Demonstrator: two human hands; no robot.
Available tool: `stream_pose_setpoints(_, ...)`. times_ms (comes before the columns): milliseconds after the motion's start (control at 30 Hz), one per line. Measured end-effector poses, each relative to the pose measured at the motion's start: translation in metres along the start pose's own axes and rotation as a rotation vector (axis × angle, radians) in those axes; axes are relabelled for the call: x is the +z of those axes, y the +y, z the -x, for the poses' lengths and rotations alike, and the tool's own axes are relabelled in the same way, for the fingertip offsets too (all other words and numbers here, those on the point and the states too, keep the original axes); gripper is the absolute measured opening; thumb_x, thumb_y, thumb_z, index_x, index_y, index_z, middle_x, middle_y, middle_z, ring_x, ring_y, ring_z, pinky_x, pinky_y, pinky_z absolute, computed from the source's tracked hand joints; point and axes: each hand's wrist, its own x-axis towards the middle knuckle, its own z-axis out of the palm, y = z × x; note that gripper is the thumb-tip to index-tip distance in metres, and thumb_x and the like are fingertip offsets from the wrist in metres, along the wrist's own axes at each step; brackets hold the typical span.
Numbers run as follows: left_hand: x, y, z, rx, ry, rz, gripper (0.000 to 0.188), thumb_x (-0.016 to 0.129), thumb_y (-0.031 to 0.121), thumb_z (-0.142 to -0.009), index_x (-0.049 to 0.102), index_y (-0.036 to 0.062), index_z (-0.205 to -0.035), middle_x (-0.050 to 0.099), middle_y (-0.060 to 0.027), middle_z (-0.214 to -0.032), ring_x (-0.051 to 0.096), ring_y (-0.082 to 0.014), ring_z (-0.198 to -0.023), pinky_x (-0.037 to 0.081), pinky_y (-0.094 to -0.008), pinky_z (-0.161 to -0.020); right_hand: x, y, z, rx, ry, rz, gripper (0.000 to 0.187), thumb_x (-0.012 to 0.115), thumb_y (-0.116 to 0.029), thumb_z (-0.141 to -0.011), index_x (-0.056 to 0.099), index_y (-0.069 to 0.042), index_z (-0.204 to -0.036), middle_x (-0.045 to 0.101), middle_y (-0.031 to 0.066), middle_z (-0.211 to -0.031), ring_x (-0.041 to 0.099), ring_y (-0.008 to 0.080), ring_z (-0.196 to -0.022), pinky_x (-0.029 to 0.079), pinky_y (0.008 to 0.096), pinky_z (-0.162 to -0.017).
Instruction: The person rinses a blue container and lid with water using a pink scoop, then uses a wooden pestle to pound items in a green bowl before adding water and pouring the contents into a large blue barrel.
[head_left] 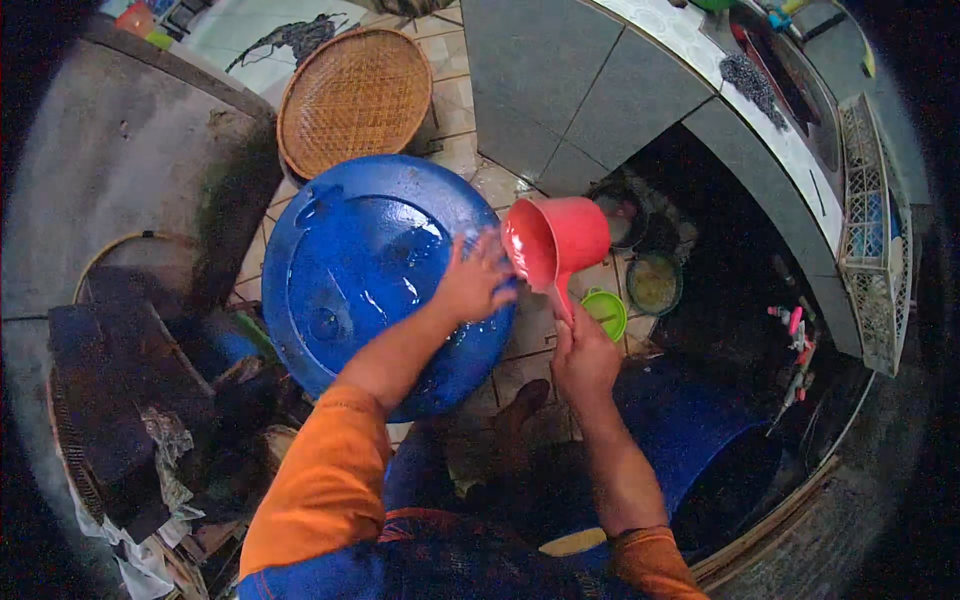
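Note:
My right hand [587,358] grips the handle of a red plastic water dipper [575,238], which is tilted with its mouth facing left. Just left of its rim, my left hand [474,280] is spread over the right part of a big round blue lid [345,255]. The fingers of that hand are apart and slightly blurred, and nothing is in them. Wet patches shine on the lid's top. Whether the palm rests on the lid I cannot tell. The inside of the dipper shows only in part, so any water in it is unclear.
A round woven bamboo tray [355,100] lies beyond the lid. Right of the dipper sit a green bowl [604,314] and a basin [655,283] on the tiled floor. A tiled counter [545,80] borders the far right. Dark clutter [120,400] stands at the left.

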Motion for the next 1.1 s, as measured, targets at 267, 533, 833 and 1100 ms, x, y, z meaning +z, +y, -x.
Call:
stream_pose_setpoints(267,0.007,-0.005,-0.033,-0.36,0.213,0.09,0.071,0.054,0.052,-0.086,0.04,0.011,-0.142,0.03,-0.0134,-0.151,0.014,-0.0387,-0.144,0.011,-0.0629,-0.111,-0.014,-0.015,-0.021,0.001,0.089,0.014,0.023,0.059,-0.014,-0.086,0.058,-0.005,-0.108,0.064,0.0193,-0.086,0.063,0.0399,-0.079,0.049,0.0492,-0.068)
stream_pose_setpoints(533,0.005,0.006,-0.021,-0.082,0.114,0.168,0.061,0.058,0.048,-0.085,0.052,0.0105,-0.132,0.034,-0.0132,-0.149,0.015,-0.0338,-0.145,0.011,-0.062,-0.111,-0.015,-0.011,-0.025,-0.051,0.112,0.046,0.026,0.058,-0.014,-0.086,0.057,-0.005,-0.111,0.065,0.0194,-0.089,0.064,0.0389,-0.081,0.05,0.0487,-0.069)
stream_pose_setpoints(833,-0.011,-0.016,-0.047,-0.299,0.043,0.17,0.071,0.055,0.049,-0.087,0.041,0.0074,-0.142,0.021,-0.017,-0.154,0.011,-0.033,-0.145,0.008,-0.0612,-0.113,-0.004,-0.015,-0.035,-0.156,0.124,0.115,0.026,0.06,-0.015,-0.086,0.057,-0.003,-0.11,0.065,0.0156,-0.085,0.064,0.036,-0.076,0.051,0.0459,-0.066)
stream_pose_setpoints(1100,-0.015,-0.005,-0.05,-0.294,0.284,0.084,0.071,0.062,0.036,-0.081,0.041,0.0011,-0.139,0.027,-0.0208,-0.15,0.015,-0.0433,-0.142,0.01,-0.0658,-0.11,-0.001,-0.021,-0.044,-0.288,0.177,0.24,0.023,0.059,-0.012,-0.085,0.058,-0.005,-0.108,0.064,0.0116,-0.079,0.064,0.031,-0.07,0.052,0.0417,-0.063)
